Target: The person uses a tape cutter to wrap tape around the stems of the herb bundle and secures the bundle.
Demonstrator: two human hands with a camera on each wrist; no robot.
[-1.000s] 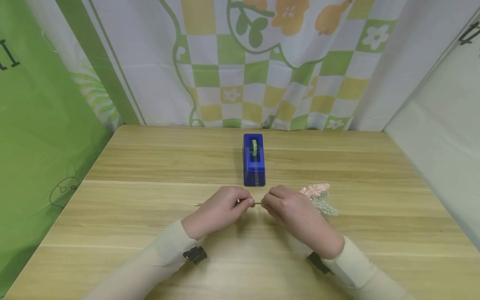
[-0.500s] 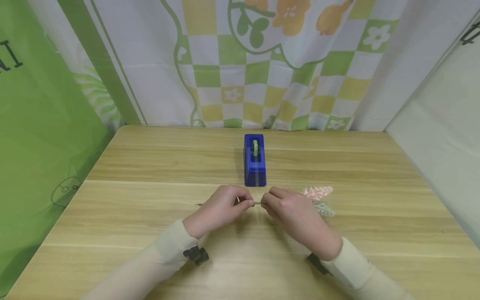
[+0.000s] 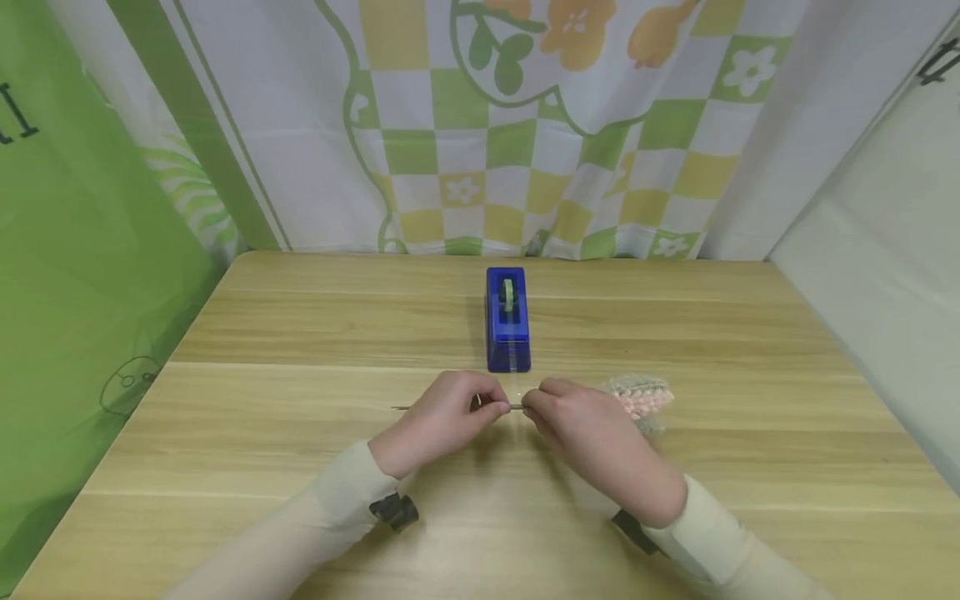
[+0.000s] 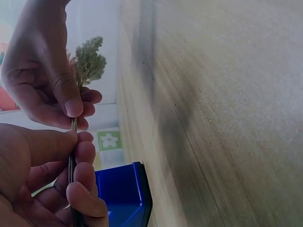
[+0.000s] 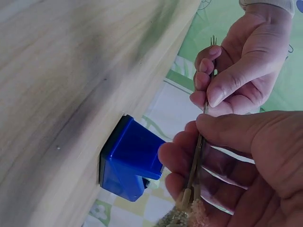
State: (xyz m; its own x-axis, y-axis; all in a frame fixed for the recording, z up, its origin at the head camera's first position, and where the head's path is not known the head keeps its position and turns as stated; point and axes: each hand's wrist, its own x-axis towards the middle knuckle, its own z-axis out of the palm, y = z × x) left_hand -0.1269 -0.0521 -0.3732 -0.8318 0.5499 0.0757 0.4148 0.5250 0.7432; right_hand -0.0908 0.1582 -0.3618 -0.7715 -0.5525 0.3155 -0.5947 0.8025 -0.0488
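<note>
Both hands pinch one small bunch of flowers (image 3: 647, 398), with fluffy pink and grey-green heads on thin stems (image 5: 195, 158). My left hand (image 3: 448, 417) holds the stems between thumb and fingers, and the bare ends stick out past its far side. Close beside it, my right hand (image 3: 594, 433) pinches the same stems nearer the heads, which stick out to the right. A short length of stem shows between the two sets of fingertips. Just beyond the hands stands a blue tape dispenser (image 3: 508, 342), with a faint clear strip of tape between it and the stems.
The wooden table (image 3: 315, 333) runs back to a checked, flowered curtain (image 3: 540, 150). Green cloth (image 3: 82, 275) hangs at the left and pale cloth (image 3: 885, 275) at the right. Dark camera mounts sit on both wrists.
The bunch has rolled about its stems: the pink head was uppermost, and now a grey-green one lies above it. Both hands stay in nearly the same place.
</note>
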